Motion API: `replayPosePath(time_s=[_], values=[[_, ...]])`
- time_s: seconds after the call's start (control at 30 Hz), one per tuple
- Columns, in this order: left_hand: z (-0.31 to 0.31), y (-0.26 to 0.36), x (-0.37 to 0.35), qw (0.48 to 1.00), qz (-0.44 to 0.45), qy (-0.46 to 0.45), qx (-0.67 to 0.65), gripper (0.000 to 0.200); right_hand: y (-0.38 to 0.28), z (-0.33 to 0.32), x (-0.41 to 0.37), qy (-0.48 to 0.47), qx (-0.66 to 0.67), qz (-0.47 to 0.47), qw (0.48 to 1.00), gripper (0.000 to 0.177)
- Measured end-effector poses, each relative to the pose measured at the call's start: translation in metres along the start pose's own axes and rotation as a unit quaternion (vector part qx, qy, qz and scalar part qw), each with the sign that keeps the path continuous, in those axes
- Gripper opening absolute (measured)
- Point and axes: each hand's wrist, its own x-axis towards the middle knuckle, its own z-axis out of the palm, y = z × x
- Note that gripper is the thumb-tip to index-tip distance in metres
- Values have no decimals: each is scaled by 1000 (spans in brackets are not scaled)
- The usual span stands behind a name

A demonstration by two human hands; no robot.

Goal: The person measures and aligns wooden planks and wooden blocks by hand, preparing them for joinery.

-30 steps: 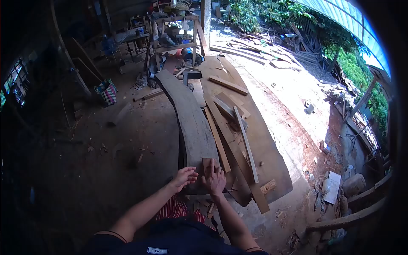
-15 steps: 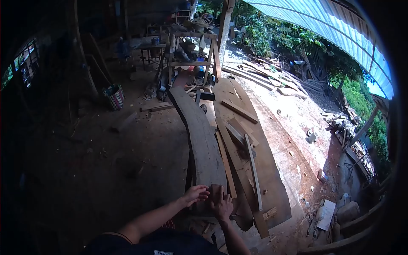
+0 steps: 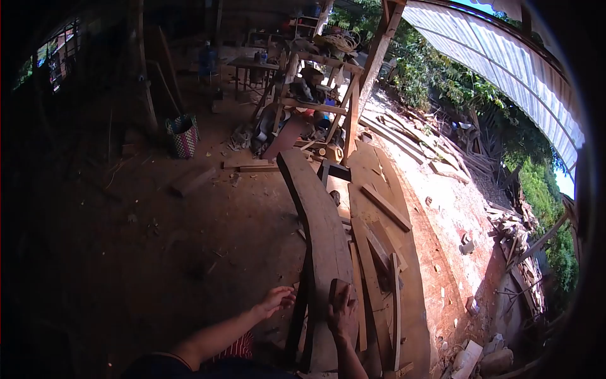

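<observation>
A long, slightly curved wooden plank (image 3: 323, 237) runs away from me at the middle of the head view. My right hand (image 3: 343, 318) rests on its near part, fingers laid over a small brown block (image 3: 339, 290) that sits flat on the wood. The block's far end shows; the rest is under my fingers. To the left of the plank, my left hand (image 3: 277, 301) hangs in the air with its fingers loosely stretched and nothing in them.
Right beside the plank lies a wide brown slab (image 3: 410, 278) with several loose strips and boards (image 3: 372, 284) on it. A wooden frame (image 3: 322, 104) heaped with things stands beyond. A woven basket (image 3: 183, 136) sits on the floor at the left; scrap wood (image 3: 413, 142) lies outside.
My left hand has drawn away from the block to the left, off the plank. My right hand stays on the block. The whole view has shifted and tilted.
</observation>
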Motion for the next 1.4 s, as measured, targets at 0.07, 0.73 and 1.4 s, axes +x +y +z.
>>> replayPosePath(time_s=[0.07,0.73,1.4], values=[[-22,15,3,1000,-2,10,-10,20,-7,12,30,-2,-13,12,1000,89],[-31,86,51,999,-37,-5,-33,19,-28,40,52,52,-95,78,991,86],[-71,113,36,1000,-11,7,-3,20,-26,45,50,100,-101,71,987,89]])
